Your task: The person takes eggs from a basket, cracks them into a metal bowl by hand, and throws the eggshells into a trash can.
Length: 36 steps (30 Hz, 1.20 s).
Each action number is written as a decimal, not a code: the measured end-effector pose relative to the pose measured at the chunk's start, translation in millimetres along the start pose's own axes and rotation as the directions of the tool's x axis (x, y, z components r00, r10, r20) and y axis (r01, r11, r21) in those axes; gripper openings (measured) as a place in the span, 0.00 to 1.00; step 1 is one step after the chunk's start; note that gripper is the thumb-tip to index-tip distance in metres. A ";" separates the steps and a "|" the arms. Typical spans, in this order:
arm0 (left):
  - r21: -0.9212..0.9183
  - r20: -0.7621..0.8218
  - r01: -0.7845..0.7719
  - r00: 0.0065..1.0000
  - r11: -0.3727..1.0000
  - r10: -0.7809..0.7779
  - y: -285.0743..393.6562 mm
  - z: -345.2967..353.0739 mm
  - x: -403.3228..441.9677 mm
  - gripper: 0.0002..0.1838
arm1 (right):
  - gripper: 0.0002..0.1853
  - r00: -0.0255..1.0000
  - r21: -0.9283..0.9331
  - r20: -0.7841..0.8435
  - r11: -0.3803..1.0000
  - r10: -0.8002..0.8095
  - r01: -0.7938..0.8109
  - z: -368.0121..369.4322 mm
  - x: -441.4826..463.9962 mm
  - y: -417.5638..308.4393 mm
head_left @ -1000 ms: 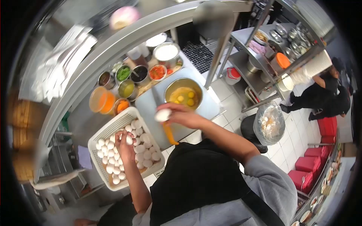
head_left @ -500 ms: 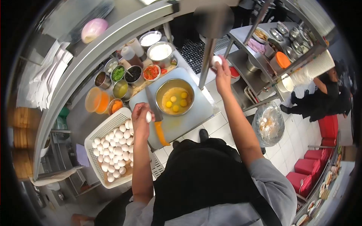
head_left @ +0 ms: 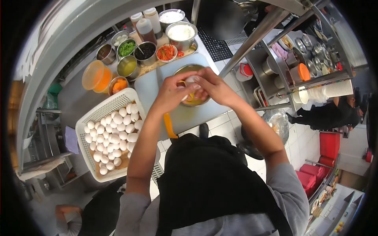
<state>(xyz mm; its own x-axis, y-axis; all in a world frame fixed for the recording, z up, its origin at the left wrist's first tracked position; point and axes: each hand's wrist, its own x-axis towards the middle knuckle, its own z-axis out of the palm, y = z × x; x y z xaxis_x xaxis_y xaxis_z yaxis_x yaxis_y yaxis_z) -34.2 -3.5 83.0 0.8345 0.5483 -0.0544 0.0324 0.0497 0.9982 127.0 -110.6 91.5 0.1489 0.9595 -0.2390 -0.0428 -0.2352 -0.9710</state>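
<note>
Desk, steel, left of frame. Carries: pale cutting board, centre; wooden board, upper centre; egg basket, lower left.

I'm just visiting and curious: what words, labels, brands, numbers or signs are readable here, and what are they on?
None: I can't read any text in this view.
No lettering I can make out: the white basket, metal bowl, orange-handled knife, black apron, squeeze bottles.
Too small or blurred to tell: any markings on the orange-lidded tub or red-lidded bucket.
</note>
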 end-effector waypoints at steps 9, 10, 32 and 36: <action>-0.365 -0.288 -0.010 0.952 0.931 -0.102 -24.9 -41.0 -55.3 0.17 | 0.08 0.851 -0.864 0.500 0.017 0.159 0.504 -48.1 77.1 33.3; -0.385 -0.303 -0.015 0.947 0.923 -0.111 -25.5 -43.9 -62.2 0.18 | 0.07 0.807 -0.819 0.534 -0.082 0.254 0.568 -45.3 81.5 38.2; -0.437 -0.457 -0.069 0.876 0.897 -0.155 -38.1 -45.4 -108.4 0.20 | 0.09 0.814 -0.882 0.366 -0.111 0.450 0.458 -26.9 91.7 31.2; -0.445 -0.442 -0.075 0.885 0.892 -0.146 -37.5 -46.1 -106.5 0.21 | 0.07 0.746 -0.823 0.565 0.174 0.354 0.540 -42.3 93.1 22.7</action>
<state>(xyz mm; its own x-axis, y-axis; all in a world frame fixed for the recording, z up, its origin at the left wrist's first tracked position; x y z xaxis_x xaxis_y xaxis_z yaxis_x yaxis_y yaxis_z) -149.7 -25.3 50.3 0.4912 0.8467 -0.2046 -0.2784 0.3751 0.8842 181.7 -33.2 46.9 -0.4618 0.7200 -0.5181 0.8862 0.3500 -0.3035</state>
